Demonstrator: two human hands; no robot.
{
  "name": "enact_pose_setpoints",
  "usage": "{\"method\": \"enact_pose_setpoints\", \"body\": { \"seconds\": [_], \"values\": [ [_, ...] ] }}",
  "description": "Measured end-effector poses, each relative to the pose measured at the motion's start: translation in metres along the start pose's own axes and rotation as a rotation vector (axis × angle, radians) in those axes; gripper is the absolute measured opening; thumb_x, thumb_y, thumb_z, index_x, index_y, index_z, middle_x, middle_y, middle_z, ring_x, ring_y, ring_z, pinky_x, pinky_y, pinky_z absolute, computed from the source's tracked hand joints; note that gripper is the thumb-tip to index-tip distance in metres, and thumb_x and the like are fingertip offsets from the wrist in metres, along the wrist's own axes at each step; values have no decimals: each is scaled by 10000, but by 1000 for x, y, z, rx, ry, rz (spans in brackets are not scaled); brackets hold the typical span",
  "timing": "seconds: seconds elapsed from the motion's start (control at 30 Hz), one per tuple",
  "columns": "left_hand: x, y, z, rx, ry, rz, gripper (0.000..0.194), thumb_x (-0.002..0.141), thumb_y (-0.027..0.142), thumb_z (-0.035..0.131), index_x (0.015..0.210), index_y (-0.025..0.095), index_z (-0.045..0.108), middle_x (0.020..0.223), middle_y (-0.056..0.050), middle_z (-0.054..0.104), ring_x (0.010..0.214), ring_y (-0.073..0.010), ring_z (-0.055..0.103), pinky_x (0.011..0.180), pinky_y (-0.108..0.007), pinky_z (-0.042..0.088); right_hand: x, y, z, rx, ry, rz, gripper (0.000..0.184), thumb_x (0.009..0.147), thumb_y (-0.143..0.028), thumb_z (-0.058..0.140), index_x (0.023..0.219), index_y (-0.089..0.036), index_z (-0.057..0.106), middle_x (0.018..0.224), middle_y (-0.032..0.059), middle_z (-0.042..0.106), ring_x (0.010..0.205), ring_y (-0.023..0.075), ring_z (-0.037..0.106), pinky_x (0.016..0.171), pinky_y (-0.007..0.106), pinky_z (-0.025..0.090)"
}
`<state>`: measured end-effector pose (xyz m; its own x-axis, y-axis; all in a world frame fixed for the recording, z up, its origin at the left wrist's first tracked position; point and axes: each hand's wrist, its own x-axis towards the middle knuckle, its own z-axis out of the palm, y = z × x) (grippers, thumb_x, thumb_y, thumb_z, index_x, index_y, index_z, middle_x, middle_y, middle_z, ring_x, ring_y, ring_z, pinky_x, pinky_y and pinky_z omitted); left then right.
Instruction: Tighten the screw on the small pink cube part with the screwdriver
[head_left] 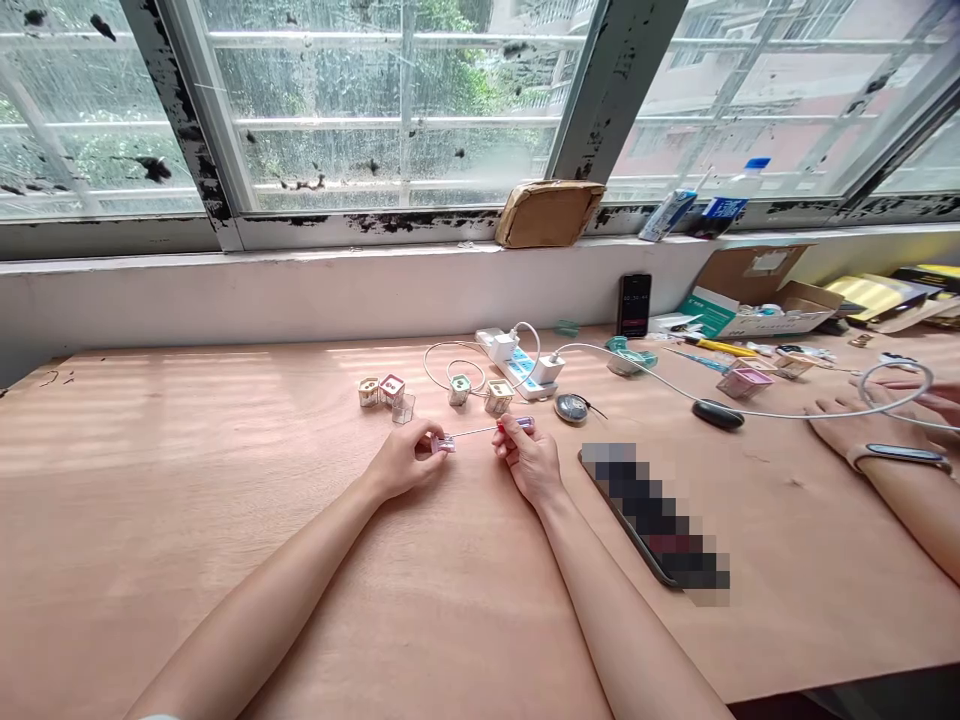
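Observation:
My left hand pinches a small pinkish clear piece just above the table; its exact kind is too small to tell. In my right hand is a screwdriver with a red and purple see-through handle. Its thin shaft points left, and the tip reaches the pinkish piece; whether it sits in a screw is not visible. Beyond my hands stand a yellowish small cube box, a pink one, a green one and a tan one. A clear empty case lies closest to my left hand.
A power strip with white chargers and cables lies behind. Right of my hand are a round metallic object, a blurred-out phone and a black mouse-like object. Another person's hands rest at far right, near an open carton.

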<state>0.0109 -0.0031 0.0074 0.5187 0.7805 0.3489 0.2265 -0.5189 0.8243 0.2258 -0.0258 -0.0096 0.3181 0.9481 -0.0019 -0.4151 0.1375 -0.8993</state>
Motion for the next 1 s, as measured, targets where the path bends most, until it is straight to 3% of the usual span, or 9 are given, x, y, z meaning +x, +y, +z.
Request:
{"method": "enact_pose_setpoints", "body": {
  "seconds": [0.4, 1.0],
  "values": [
    [-1, -4, 1, 102, -12, 52, 180, 825, 207, 611, 1003, 185, 612, 873, -18, 619, 782, -120, 559, 704, -218, 445, 1, 2, 1, -15, 1, -6, 469, 564, -492, 884, 748, -134, 645, 589, 14, 627, 452, 63, 498, 411, 158, 362],
    [-1, -6, 3, 63, -16, 73, 188, 818, 176, 601, 1006, 190, 610, 900, -16, 634, 776, -113, 573, 713, -222, 461, 0, 2, 0, -76, -19, -12, 467, 596, -513, 863, 747, -135, 635, 591, 16, 622, 442, 68, 495, 398, 169, 358]
  ]
}}
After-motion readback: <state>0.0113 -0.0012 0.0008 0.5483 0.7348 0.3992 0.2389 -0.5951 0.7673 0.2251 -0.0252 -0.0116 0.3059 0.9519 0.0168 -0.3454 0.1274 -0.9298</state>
